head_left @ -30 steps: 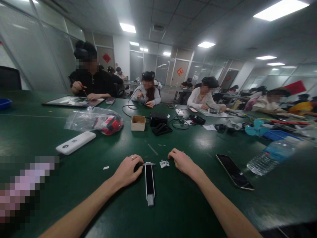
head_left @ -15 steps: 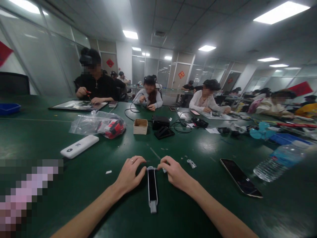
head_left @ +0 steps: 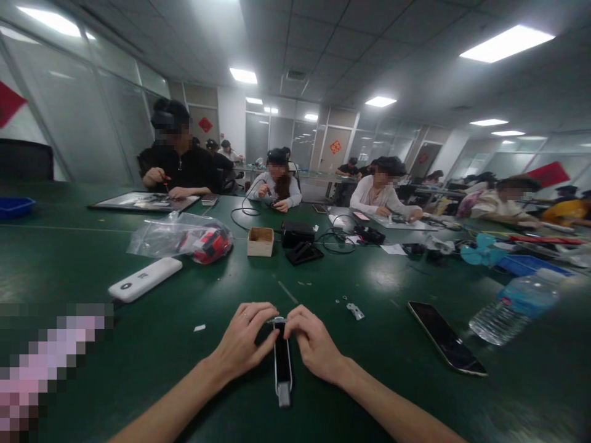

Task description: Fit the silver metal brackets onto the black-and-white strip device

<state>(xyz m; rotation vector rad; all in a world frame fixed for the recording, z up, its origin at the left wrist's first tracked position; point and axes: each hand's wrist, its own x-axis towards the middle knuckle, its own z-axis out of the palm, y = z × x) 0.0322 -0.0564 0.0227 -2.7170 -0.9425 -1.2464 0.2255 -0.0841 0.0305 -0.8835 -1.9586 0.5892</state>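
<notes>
A long narrow device (head_left: 283,360) with a black face, a pale frame and a grey block at its near end lies on the green table (head_left: 184,394). My left hand (head_left: 247,335) is closed at its far end, fingers curled over the top and thumb along the left edge. From the other side, my right hand (head_left: 313,338) has bent fingers pinched on the same far end. The fingertips cover that end, so any small part between them is hidden. A small silvery bracket (head_left: 355,311) lies to the right of my right hand, with tiny rings near it.
Left are a white handheld device (head_left: 146,280) and a plastic bag (head_left: 161,237) with red and black contents. A small open box (head_left: 260,242) stands ahead. Right are a phone (head_left: 446,337) and a water bottle (head_left: 512,307). Several people work across the table.
My right hand has moved left, onto the device's far end, and the two hands are now close together. A small pale piece by the right fingers is out of sight.
</notes>
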